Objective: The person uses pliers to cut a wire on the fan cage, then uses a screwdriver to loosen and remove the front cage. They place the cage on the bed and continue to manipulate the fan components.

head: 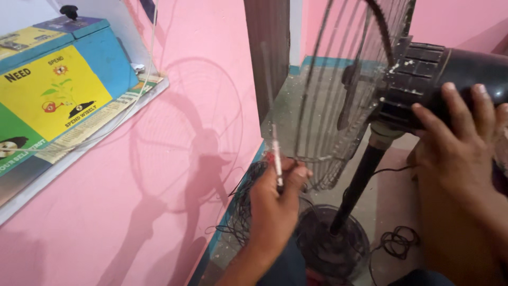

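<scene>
Left hand: the left hand is low in the middle of the view, fingers clenched around a thin screwdriver that points upward, its tip blurred against the wall
Right hand: the right hand lies on the black motor housing of the pedestal fan, fingers curled over its top, grasping it
Fan: the wire guard stands tilted just beside the screwdriver; the black pole runs down to a round base on the floor
Cable: a black cable lies coiled on the floor near the base
Wall: the pink wall carries the shadow of the guard
Shelf: a white shelf at upper left holds a blue box with a yellow panel
</scene>
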